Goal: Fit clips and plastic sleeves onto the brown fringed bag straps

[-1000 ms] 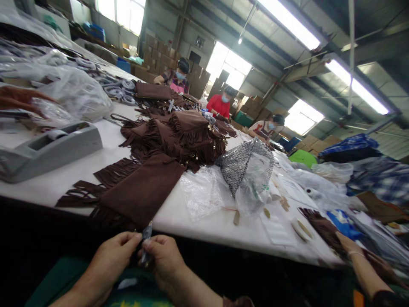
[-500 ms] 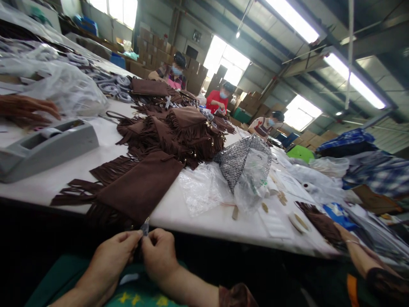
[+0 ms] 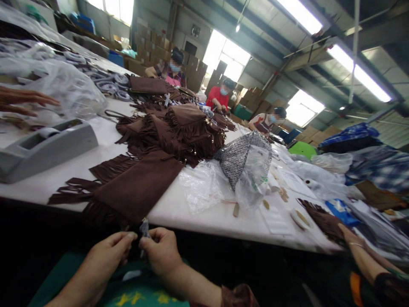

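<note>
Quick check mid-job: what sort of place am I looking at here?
Most likely a bag or accessory workshop, at the packing end. A long white table carries a pile of brown fringed suede bags, with clear plastic bags beside it; cardboard boxes are stacked along the back wall behind seated workers.

small shiny tag (image 3: 144,228), upright, pinched below brown fringed bag (image 3: 137,187)

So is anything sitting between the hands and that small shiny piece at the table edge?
Nothing visible does. The left hand and right hand both pinch the small shiny piece directly, just below the brown fringed bag that overhangs the white table.
</note>
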`<state>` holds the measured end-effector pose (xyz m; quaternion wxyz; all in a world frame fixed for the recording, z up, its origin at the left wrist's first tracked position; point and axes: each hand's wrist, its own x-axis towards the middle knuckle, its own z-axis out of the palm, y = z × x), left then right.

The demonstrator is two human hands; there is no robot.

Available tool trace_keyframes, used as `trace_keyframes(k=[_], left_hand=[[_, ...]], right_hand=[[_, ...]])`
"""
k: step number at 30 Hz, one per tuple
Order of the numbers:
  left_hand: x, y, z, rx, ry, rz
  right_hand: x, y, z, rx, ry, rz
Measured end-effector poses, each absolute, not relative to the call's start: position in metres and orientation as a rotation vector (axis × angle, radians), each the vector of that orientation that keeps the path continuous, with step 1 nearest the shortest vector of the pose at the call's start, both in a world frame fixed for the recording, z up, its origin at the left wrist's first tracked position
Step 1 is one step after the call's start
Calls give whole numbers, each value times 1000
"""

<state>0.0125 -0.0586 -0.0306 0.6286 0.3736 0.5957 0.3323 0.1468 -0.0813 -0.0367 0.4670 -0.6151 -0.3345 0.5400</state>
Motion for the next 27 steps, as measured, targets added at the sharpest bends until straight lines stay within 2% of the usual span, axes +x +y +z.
trace_keyframes(k=[6, 12, 15, 21, 27], left_hand=[[19, -59, -49, 675, 1204, 724], [26, -52, -45, 686, 1146, 670], [30, -49, -32, 703, 1189, 687], [32, -47, -20, 790, 1205, 698], [25, -42, -7, 687, 1139, 681]], right_hand=[[146, -85, -38, -1586, -831, 1325], [152, -89, -33, -1765, -1344, 849], [154, -91, -28, -1724, -1544, 728], [156, -95, -28, -1576, -1368, 1021], [168, -88, -33, -1527, -1049, 1138]])
